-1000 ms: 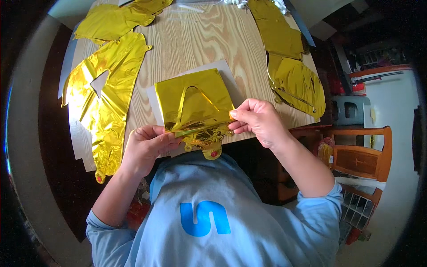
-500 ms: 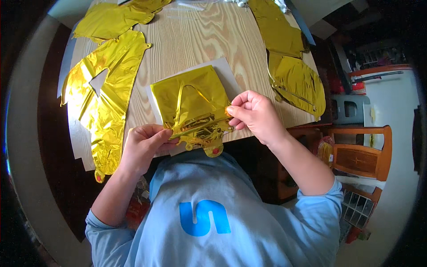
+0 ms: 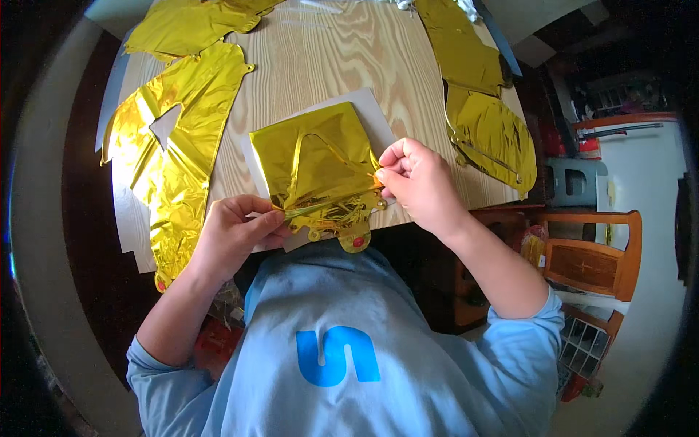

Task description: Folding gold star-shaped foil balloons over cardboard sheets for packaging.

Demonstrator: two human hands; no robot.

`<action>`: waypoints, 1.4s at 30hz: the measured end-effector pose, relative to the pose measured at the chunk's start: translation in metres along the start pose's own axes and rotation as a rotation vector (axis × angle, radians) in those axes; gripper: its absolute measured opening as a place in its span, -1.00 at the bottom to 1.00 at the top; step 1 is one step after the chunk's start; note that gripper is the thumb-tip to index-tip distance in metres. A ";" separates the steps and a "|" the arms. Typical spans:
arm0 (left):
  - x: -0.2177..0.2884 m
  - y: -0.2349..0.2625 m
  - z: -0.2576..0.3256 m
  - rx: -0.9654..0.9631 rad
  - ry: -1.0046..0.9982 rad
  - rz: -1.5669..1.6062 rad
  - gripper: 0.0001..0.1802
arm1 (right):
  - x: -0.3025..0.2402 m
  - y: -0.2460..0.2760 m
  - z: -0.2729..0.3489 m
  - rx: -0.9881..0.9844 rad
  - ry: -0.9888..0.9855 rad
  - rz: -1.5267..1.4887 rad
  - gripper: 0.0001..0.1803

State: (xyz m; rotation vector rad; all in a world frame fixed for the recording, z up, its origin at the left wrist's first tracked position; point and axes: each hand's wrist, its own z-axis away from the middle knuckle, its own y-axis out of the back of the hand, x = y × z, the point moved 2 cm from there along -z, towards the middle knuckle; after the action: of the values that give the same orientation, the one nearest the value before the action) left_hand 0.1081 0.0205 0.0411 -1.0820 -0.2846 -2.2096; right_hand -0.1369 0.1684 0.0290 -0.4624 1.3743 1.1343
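No packages, labels, signs or screens can be made out anywhere in view.

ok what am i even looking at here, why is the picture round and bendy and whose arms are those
This is a view from a small wide-angle camera worn on a person's head, looking down at their own hands. That lens bends straight edges near the rim, so the picture looks round. There is no machine: the arms coming up from the bottom, in light blue sleeves, belong to the wearer.

In front of them is a wooden table. On it lie flat, uninflated gold foil balloons: a large one on the left and others on the right. In the middle, a folded gold foil balloon rests on a pale card.

The left hand pinches the folded balloon's near left edge, and the right hand pinches its right edge. Both have a closed grip on it.
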 end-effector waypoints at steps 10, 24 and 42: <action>-0.005 -0.001 -0.001 0.014 -0.027 0.024 -0.81 | -0.011 -0.006 0.005 0.090 0.194 0.260 -0.88; 0.013 -0.003 0.015 0.312 -0.553 -0.956 -0.62 | -0.014 -0.015 0.008 0.097 0.329 0.451 -0.84; -0.013 -0.014 -0.013 -0.091 -1.047 -1.463 -0.14 | -0.005 -0.021 0.010 0.136 0.504 0.591 -0.89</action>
State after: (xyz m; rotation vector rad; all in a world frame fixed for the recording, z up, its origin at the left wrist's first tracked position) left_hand 0.0967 0.0309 0.0243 -2.5275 -1.9282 -2.3692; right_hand -0.1134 0.1663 0.0287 -0.2502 2.1056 1.4405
